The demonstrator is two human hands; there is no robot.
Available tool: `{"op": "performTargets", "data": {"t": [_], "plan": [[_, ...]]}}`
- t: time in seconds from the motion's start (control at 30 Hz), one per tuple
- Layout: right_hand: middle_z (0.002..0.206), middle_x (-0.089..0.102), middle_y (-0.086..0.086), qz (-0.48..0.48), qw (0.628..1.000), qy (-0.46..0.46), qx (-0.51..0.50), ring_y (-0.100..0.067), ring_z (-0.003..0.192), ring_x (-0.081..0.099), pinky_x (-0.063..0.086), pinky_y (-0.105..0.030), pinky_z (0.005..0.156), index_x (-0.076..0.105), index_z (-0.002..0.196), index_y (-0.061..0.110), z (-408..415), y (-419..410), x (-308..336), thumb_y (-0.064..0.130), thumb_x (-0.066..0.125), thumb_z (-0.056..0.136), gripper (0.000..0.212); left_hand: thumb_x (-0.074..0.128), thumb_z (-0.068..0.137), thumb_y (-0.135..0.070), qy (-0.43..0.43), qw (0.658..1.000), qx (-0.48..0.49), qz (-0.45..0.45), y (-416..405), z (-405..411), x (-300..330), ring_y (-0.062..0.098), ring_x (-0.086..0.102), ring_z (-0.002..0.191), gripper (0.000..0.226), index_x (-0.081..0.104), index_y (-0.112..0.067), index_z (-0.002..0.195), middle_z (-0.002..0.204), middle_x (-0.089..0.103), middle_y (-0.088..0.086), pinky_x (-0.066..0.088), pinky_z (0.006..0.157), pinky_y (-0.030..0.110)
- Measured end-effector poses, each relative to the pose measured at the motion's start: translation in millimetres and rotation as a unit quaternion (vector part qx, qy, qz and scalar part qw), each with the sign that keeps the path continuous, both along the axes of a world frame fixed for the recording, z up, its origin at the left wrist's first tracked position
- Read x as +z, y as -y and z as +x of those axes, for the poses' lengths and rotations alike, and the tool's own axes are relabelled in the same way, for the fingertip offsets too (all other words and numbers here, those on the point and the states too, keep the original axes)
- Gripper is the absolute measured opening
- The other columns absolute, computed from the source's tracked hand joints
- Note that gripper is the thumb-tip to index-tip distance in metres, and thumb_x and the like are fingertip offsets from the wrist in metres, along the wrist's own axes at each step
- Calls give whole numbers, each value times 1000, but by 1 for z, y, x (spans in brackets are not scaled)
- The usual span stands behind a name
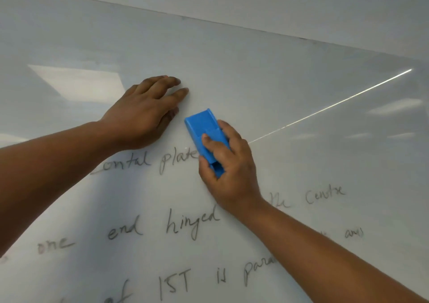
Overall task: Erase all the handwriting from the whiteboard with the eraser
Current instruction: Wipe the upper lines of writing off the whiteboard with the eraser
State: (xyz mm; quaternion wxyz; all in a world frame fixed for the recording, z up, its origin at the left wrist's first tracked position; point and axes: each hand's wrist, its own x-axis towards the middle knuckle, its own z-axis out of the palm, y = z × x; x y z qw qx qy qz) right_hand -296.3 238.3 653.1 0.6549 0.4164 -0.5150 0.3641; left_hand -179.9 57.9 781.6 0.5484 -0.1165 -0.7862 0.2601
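A glossy whiteboard fills the view. Dark handwriting runs across its lower half in several lines, with words such as "plate", "end hinged", "centre" and "1ST is". My right hand grips a blue plastic eraser and holds it against the board at the end of the word "plate". My left hand lies flat on the board just left of the eraser, fingers straight. My arms cover parts of the writing.
The board's top edge runs diagonally across the upper view, with a pale wall above it. The upper half of the board shows only faint smears and bright light reflections.
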Motion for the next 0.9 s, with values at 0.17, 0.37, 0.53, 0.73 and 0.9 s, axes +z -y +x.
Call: {"op": "performTargets", "data": {"t": [0.17,0.37,0.53,0.73,0.9], "plan": [[145,51,-25,-129,989,76,1,-42,128,54,50,-52,105,69,124,3,-19,-39,31,9,74,87,38,28,106,-35,13,1000,-15,-12,10,6,-2,33,30,149,55,38,-17,157,162,36,9,34,118,53],[149,49,-21,-11,1000,-1,-12,-35,117,56,50,-41,99,66,130,9,16,25,12,24,68,91,42,42,106,-11,27,998,-53,-21,24,9,5,29,31,151,48,42,-10,155,161,38,9,23,124,40],[148,50,-21,-21,1000,23,2,-37,125,54,52,-51,102,67,127,7,16,19,17,17,73,89,40,40,107,-8,25,998,-52,-21,47,24,5,27,30,152,49,40,-11,155,162,37,7,22,125,41],[145,49,-24,-70,997,20,9,-39,111,54,51,-46,94,65,125,9,54,86,13,20,70,87,40,41,105,-5,18,998,-57,-15,76,45,7,27,32,151,50,42,-9,154,161,38,8,24,124,41],[145,49,-23,-56,998,12,-4,-40,115,56,53,-48,96,65,123,8,49,76,15,19,70,88,37,42,104,-2,25,998,-51,-15,94,60,7,28,31,151,52,41,-10,155,162,37,6,27,124,45]]}}
